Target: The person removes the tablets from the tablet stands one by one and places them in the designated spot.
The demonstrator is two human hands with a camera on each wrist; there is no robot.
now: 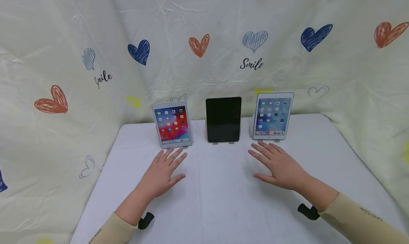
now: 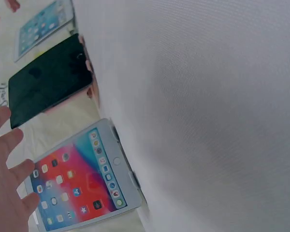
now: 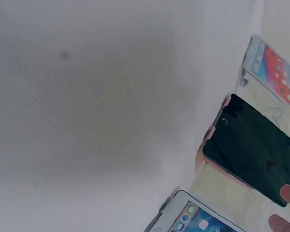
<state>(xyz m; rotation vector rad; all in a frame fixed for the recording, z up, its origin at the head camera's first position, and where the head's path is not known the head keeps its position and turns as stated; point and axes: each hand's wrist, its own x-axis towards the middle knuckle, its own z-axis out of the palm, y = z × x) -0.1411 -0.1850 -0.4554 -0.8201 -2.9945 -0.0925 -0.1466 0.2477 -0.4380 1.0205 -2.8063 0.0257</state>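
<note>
Three tablets stand propped up along the back of the table. The left one, a white-framed tablet [image 1: 172, 124], has a lit red and blue home screen. A black tablet [image 1: 223, 120] with a dark screen is in the middle, and another white-framed tablet [image 1: 273, 116] with a lit blue screen stands at the right. My left hand [image 1: 161, 175] hovers in front of the left tablet, fingers spread and holding nothing. Likewise spread, my right hand [image 1: 278, 165] is in front of the right tablet, apart from it. In the left wrist view the fingers [image 2: 23, 169] overlap the left tablet's edge.
A white cloth covers the table [image 1: 220, 194]. Behind and beside it hangs a pale curtain [image 1: 166, 20] printed with hearts and the word Smile. Small stands hold the tablets; a pinkish stand [image 3: 201, 157] shows under the black one. Dark straps [image 1: 308, 212] sit at the wrists.
</note>
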